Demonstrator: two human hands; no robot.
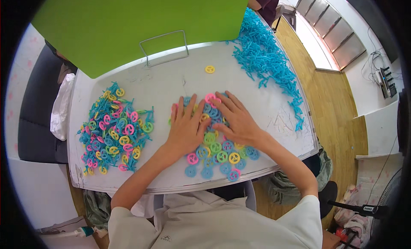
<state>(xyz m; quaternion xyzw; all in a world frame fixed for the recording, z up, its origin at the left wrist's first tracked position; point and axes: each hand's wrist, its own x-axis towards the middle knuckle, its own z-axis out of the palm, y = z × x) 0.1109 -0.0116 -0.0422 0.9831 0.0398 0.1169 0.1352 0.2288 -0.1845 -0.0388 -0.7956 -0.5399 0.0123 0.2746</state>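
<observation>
Both of my hands lie palm down on a spread of small plastic wheels in blue, pink, green and yellow, near the middle of the white table. Across the left part of the spread, my left hand rests with its fingers stretched out. My right hand covers the right part, fingers also extended and pointing away from me. Some wheels show between the two hands, and others are hidden under the palms. One yellow wheel sits apart, beyond my fingertips.
To the left is a heap of wheels joined to blue stems. A large pile of blue plastic stems lies at the far right. A green panel stands along the back, with a metal wire stand before it. Another person's sleeve shows beyond.
</observation>
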